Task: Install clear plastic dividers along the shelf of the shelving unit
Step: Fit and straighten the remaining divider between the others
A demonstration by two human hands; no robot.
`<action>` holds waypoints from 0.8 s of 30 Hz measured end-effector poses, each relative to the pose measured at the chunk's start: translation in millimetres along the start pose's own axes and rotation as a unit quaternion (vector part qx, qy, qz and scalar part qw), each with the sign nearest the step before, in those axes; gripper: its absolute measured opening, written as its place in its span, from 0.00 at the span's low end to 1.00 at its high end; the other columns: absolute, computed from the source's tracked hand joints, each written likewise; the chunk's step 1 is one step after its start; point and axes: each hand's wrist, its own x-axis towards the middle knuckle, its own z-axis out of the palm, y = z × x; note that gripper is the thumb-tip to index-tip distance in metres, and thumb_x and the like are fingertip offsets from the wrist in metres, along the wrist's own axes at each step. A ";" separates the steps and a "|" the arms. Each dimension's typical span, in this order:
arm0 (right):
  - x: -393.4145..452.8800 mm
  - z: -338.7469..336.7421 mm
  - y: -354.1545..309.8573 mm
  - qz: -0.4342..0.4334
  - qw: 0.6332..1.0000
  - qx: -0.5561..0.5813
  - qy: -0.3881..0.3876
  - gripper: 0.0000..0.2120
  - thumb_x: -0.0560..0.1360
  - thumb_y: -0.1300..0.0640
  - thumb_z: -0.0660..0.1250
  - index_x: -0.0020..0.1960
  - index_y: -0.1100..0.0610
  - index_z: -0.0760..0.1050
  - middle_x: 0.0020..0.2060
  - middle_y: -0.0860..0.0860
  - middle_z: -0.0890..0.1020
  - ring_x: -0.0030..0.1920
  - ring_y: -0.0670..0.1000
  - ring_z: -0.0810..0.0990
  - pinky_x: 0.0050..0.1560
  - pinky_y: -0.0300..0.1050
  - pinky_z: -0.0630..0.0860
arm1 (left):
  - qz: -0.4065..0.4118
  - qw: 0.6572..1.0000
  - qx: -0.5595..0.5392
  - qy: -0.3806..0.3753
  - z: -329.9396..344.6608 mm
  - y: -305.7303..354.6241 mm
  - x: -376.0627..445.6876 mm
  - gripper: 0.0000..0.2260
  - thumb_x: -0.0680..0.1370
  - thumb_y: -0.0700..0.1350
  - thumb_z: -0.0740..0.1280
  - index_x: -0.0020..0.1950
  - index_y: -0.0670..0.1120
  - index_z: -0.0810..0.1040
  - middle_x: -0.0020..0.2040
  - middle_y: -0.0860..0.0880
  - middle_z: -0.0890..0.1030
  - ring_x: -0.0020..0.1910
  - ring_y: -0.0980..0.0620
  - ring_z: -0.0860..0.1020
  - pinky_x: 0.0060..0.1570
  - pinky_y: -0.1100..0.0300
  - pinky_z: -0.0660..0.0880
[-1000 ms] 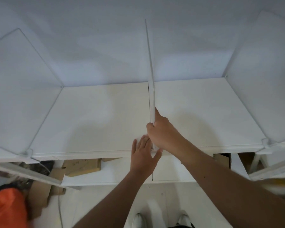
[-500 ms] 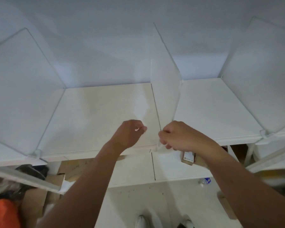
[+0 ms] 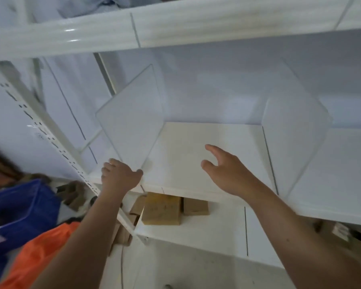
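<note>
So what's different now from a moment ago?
The right hand has let go of the middle divider and hangs open over the shelf. The left hand has moved left to grip the next divider. Both dividers still stand upright.

Shelf board [image 3: 206, 147]: white, matt, smooth, with faint marks on it.
Left divider [image 3: 131, 119]: clear plastic, smooth, with a light milky sheen.
Right divider [image 3: 292, 130]: clear plastic, smooth, looks cloudy white.
Upper beam [image 3: 175, 24]: white painted metal, glossy, with bright highlights.
Upright post [image 3: 40, 122]: white painted metal, with rows of small slots.
Boxes [image 3: 163, 211] on the lower shelf: brown cardboard, matt.
Bin [image 3: 23, 203] at near left: blue plastic, a little shiny.
Orange thing [image 3: 35, 253] at near left: looks like cloth, matt.
</note>
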 end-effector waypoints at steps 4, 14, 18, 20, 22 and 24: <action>32.2 42.9 -36.0 0.014 0.999 -0.006 0.039 0.27 0.80 0.48 0.57 0.78 0.45 0.54 0.74 0.49 0.67 0.53 0.45 0.75 0.54 0.38 0.65 | 0.101 0.967 -0.230 0.034 3.9 -32.0 43.8 0.40 0.75 0.51 0.69 0.76 0.39 0.48 0.77 0.40 0.58 0.75 0.41 0.58 0.73 0.49 0.58; 140.4 188.2 -152.5 0.046 0.999 -0.008 0.016 0.41 0.75 0.36 0.61 0.77 0.39 0.37 0.78 0.47 0.58 0.73 0.54 0.66 0.64 0.48 0.65 | 0.399 0.907 -0.069 -0.119 29.6 -92.4 139.4 0.22 0.77 0.52 0.66 0.70 0.50 0.71 0.73 0.49 0.68 0.73 0.50 0.64 0.73 0.54 0.58; 164.3 201.3 -166.0 0.041 0.998 -0.025 0.034 0.37 0.79 0.46 0.59 0.77 0.40 0.37 0.71 0.53 0.72 0.64 0.56 0.76 0.57 0.46 0.73 | 0.445 0.882 -0.023 -0.152 43.3 -99.0 155.9 0.13 0.76 0.48 0.67 0.60 0.50 0.79 0.67 0.52 0.75 0.70 0.55 0.67 0.71 0.57 0.53; 168.8 204.1 -163.8 0.049 0.997 -0.040 0.040 0.37 0.79 0.53 0.56 0.77 0.39 0.35 0.64 0.58 0.78 0.59 0.60 0.79 0.58 0.54 0.78 | 0.453 0.879 -0.045 -0.140 49.2 -102.4 157.5 0.11 0.76 0.46 0.67 0.58 0.47 0.80 0.63 0.52 0.78 0.65 0.53 0.72 0.69 0.59 0.57; 171.0 207.0 -160.3 0.066 0.995 -0.064 0.026 0.38 0.78 0.56 0.55 0.76 0.38 0.33 0.62 0.62 0.78 0.57 0.64 0.80 0.56 0.61 0.79 | 0.461 0.875 -0.079 -0.123 53.0 -102.7 155.4 0.10 0.76 0.44 0.66 0.55 0.44 0.81 0.57 0.49 0.81 0.59 0.48 0.77 0.63 0.60 0.65; 173.1 210.5 -158.1 0.088 0.993 -0.073 0.011 0.40 0.76 0.58 0.54 0.75 0.39 0.32 0.63 0.64 0.77 0.55 0.64 0.80 0.54 0.62 0.79 | 0.456 0.876 -0.102 -0.121 57.0 -103.4 154.0 0.09 0.76 0.43 0.66 0.55 0.44 0.81 0.55 0.47 0.82 0.57 0.47 0.77 0.60 0.60 0.67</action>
